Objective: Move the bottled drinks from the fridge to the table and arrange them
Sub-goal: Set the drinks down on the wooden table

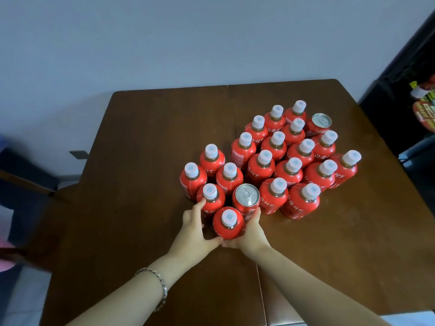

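Several red bottles with white caps stand upright in a tight cluster (277,158) on the brown table (150,137). The nearest red bottle (228,223) is cupped between both hands. My left hand (194,229) wraps its left side, with the thumb touching the neighbouring bottle (210,198). My right hand (250,231) holds its right side, fingers also against a red can (247,198) with a silver top. A second can (320,123) stands at the cluster's far right.
A seam runs down the table's middle. A chair (30,184) stands at the left edge. A dark fridge or shelf with colourful packages (423,102) is at the far right. A grey wall lies behind the table.
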